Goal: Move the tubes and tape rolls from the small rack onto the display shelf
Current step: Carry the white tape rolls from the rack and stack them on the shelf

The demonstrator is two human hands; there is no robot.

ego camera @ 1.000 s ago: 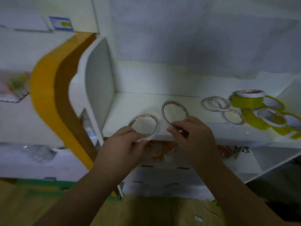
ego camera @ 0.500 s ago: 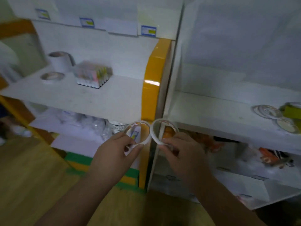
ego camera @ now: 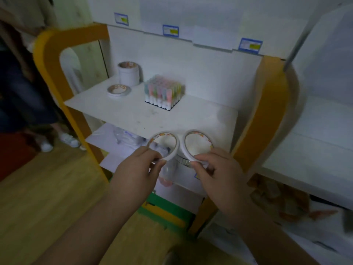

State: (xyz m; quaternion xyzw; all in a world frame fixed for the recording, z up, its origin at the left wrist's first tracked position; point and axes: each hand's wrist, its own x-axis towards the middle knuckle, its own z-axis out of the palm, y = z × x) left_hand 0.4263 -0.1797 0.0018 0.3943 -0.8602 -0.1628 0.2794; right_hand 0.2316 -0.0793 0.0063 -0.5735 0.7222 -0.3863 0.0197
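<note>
My left hand (ego camera: 136,169) pinches the near rim of a thin white tape roll (ego camera: 172,139), and my right hand (ego camera: 219,172) pinches a second thin white tape roll (ego camera: 186,148). Both rolls are held side by side just over the front edge of the small rack's top shelf (ego camera: 200,121). Further back on that shelf a block of pastel tubes (ego camera: 163,93) stands upright. To its left are a flat tape roll (ego camera: 119,90) and a tall white stack of tape (ego camera: 128,73).
Yellow curved side panels (ego camera: 267,119) frame the small rack. The white display shelf (ego camera: 313,150) lies to the right behind a metal pole (ego camera: 298,37). Lower rack shelves hold clear packets (ego camera: 128,138). A person's legs (ego camera: 28,104) stand at the left on the wooden floor.
My view has swung left from the display shelf to the small rack. Both hands have kept their tape rolls, which now hang over the rack's top shelf front edge.
</note>
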